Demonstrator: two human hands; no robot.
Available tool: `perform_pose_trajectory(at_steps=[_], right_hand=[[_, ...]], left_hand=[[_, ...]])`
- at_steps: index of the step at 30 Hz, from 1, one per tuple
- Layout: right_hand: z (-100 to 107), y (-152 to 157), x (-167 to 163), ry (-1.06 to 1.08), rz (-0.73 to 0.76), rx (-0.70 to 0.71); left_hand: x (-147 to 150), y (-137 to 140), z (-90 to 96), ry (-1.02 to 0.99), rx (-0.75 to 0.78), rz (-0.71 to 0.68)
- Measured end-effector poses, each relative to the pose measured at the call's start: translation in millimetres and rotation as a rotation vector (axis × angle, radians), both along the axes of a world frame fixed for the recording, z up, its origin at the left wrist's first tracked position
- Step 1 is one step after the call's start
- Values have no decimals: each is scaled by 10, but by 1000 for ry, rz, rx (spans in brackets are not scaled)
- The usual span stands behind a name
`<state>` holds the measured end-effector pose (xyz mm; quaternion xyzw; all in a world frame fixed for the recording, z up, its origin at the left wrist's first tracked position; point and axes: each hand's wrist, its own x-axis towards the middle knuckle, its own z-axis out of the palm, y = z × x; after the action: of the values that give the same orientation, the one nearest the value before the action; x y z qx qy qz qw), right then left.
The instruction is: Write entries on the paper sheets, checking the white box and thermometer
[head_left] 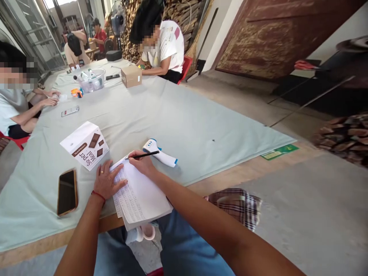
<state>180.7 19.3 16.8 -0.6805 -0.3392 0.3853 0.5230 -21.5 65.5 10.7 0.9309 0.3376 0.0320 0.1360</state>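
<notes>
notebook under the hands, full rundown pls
The notebook is a thick white paper pad, open to a page with columns of small printed or written entries. It lies tilted, overhanging the near edge of the table. The left hand presses flat on its left side; the right hand rests at its top holding a pen.

A matt, pale green cloth (184, 122) covers the desk, smooth but for soft creases; bare wood shows along the desk edge (230, 174). The paper ledger (138, 195) is matt white, its pages printed in fine rows. The pen (143, 155) looks like black plastic. The infrared thermometer (161, 153) is smooth, slightly glossy white plastic with blue trim. The Super Meal box (84, 145) is matt white cardboard. The phone (67, 191) has a glossy black glass face. A red thread bracelet (98, 195) looks like cord.
</notes>
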Motion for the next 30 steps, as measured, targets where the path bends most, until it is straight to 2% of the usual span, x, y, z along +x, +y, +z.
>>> perform_pose_trajectory(at_steps=[2, 8, 30], right_hand=[[-42, -30, -21, -24, -24, 44], [-125, -87, -31, -90, 47, 96], [-172, -169, -18, -217, 111, 44]], left_hand=[[1, -12, -19, -18, -3, 3], [-5, -53, -58, -69, -25, 9], [42, -148, -8, -51, -108, 36]])
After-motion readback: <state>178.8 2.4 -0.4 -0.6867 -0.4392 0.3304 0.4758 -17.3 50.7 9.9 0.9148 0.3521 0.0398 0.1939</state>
